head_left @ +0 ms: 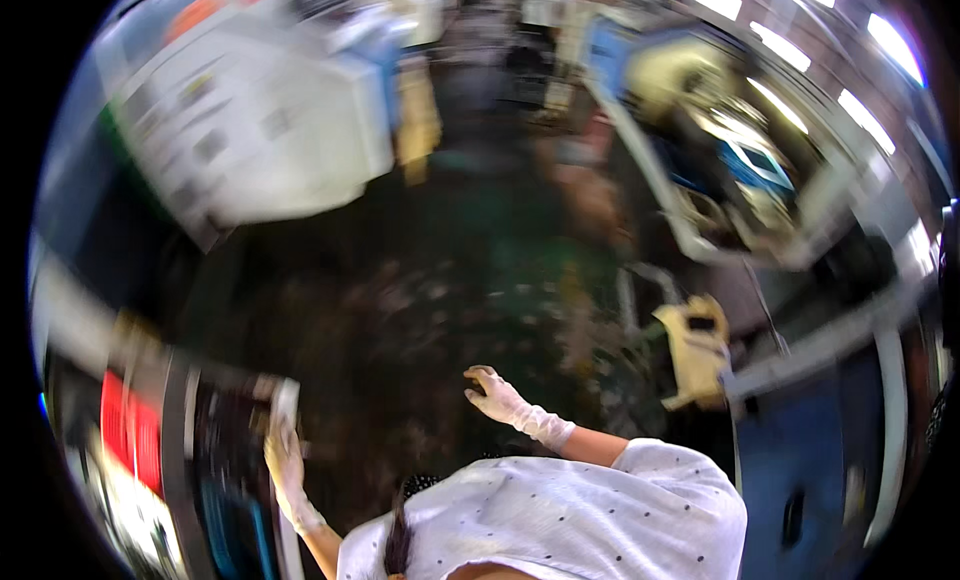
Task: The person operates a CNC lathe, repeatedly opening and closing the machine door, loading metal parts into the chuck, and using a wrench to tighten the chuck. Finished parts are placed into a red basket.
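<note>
My left hand (285, 465), in a thin white glove, is at the lower left against a pale upright handle (286, 402) on the edge of a dark machine door (228, 450). Its fingers seem to close on the handle, though blur softens the detail. Over the floor near the middle, my right hand (493, 395) hangs in a matching glove with a ribbed cuff. The fingers bend loosely with a gap between them and the thumb, and nothing shows in the grip. The glove's fingertips look stained brownish.
A large white machine cabinet (260, 130) stands at the upper left. Opposite it, a machine with a wide window opening (740, 150) fills the upper right. A cream plastic chair or stand (693, 350) is at right, beside a blue cabinet (790, 480). Dark, speckled floor (420, 280) runs between.
</note>
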A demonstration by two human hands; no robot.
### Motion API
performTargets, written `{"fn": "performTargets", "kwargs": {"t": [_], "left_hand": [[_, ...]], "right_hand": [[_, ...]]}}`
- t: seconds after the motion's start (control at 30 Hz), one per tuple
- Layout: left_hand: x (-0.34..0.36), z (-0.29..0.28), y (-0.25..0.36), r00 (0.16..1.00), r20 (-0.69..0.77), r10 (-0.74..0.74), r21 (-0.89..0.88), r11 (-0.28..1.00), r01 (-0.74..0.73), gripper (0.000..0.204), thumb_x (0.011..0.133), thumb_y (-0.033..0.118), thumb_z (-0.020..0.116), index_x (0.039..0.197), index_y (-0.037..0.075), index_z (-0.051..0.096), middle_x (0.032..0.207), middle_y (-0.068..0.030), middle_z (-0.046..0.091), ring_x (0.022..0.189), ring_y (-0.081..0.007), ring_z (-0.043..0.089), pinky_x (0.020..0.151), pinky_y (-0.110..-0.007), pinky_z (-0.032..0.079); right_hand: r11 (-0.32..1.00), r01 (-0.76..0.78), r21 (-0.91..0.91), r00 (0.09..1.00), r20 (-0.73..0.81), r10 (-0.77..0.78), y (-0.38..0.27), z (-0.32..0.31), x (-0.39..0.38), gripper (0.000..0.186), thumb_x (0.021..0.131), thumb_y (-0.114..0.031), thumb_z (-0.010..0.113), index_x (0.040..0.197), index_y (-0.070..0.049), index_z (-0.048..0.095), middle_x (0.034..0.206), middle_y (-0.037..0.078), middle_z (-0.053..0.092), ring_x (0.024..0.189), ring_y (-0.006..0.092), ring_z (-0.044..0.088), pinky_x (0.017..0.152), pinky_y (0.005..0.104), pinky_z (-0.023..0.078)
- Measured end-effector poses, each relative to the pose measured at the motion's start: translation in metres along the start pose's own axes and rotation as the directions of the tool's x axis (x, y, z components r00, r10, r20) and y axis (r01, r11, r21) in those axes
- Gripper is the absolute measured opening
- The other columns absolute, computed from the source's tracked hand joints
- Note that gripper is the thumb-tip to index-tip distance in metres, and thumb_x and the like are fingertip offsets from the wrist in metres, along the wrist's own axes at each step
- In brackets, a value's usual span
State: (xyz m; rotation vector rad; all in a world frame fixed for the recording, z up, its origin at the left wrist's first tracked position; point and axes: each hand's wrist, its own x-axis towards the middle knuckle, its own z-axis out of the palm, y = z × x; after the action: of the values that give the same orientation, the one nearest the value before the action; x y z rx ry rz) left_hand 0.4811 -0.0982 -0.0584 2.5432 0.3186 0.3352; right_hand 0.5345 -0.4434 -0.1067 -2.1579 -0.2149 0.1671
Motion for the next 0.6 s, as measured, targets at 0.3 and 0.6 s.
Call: {"fn": "performTargets", "kwargs": {"t": [0.3,0.6], "left_hand": [[0.093,0.248,0.084,0.343,0.893,-0.292,0.294,0.955,0.048,0.037,0.072,0.028,0.041,0.098,0.002,0.048,0.101,-0.0136,0.047,0.098,-0.0252,0.042,0.082,-0.029,0.032],[0.334,0.373,0.315,0.775,0.626,0.086,0.235,0.927,-0.293,0.034,0.073,0.028,0.039,0.094,0.002,0.050,0.094,-0.0178,0.049,0.089,-0.0300,0.046,0.076,-0.036,0.036]], "right_hand": [[0.882,-0.311,0.353,0.740,-0.491,0.458,0.157,-0.165,0.026,0.028,0.072,-0.011,0.048,0.098,-0.002,0.042,0.099,0.011,0.041,0.089,0.0205,0.046,0.076,0.0278,0.037],[0.962,-0.231,0.148,0.644,-0.718,0.265,0.236,-0.317,0.186,0.032,0.069,-0.013,0.051,0.098,-0.004,0.043,0.104,0.016,0.039,0.096,0.0269,0.039,0.079,0.0318,0.034]]}}
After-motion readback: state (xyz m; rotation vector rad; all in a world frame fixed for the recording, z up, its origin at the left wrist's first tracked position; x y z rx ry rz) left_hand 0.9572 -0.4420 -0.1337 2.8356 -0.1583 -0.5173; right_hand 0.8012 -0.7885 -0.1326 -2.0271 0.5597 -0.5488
